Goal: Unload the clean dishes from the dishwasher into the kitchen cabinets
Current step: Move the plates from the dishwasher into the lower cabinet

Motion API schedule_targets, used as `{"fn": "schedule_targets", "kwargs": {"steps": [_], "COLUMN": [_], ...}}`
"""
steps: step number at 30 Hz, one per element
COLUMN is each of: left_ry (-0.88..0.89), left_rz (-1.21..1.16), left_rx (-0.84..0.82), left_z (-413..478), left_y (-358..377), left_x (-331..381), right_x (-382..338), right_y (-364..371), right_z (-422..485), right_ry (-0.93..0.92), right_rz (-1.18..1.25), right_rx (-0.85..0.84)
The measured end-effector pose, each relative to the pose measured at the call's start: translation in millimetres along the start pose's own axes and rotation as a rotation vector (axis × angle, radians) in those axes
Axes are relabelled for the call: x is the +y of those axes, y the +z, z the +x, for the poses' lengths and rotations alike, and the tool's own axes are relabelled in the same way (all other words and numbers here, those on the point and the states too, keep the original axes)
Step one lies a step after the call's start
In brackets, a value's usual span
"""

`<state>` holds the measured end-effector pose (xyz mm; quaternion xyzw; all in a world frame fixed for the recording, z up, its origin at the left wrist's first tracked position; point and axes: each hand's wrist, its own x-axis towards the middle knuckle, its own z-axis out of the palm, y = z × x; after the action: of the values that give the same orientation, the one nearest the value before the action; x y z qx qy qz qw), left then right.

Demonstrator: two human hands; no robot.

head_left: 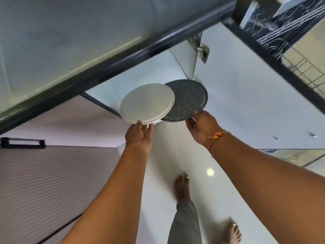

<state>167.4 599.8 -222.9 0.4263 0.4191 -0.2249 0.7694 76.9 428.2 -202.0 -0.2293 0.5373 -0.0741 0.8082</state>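
A: Grip first. Left hand (139, 136) pinches the near rim of the white plate (147, 103), fingers curled at its edge. The other?

B: Right hand (202, 129) grips the near rim of the dark speckled plate (190, 101) likewise. Orange thread (217, 134) at that wrist.

A: Plates' position?

B: Both held out in the air above the glossy tiled floor (237, 106), roughly level, with the white edge overlapping the dark one. Wire rack (302, 67) upper right, well apart. Ribbed cabinet front (52, 182) with black handle (22, 142) lower left.
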Motion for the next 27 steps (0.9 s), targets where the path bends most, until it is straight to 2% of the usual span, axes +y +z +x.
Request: {"fn": "schedule_targets", "kwargs": {"steps": [6, 13, 19, 24, 27], "left_ry": [0.018, 0.064, 0.144, 0.209, 0.222], "left_rz": [-0.093, -0.016, 0.144, 0.159, 0.168], "left_rx": [-0.078, -0.072, -0.015, -0.018, -0.015], "left_z": [64, 117, 128, 132, 131], "left_y": [4, 23, 51, 67, 72], "left_x": [-8, -6, 0, 9, 12], "right_x": [24, 36, 24, 13, 9], "right_y": [23, 41, 62, 68, 63], "right_z": [81, 149, 183, 195, 192], "right_ry": [-0.046, -0.18, -0.335, -0.446, -0.636], "right_rz": [0.041, -0.026, -0.332, -0.5, -0.864], "right_rx": [-0.057, -0.041, -0.014, -0.006, 0.078]}}
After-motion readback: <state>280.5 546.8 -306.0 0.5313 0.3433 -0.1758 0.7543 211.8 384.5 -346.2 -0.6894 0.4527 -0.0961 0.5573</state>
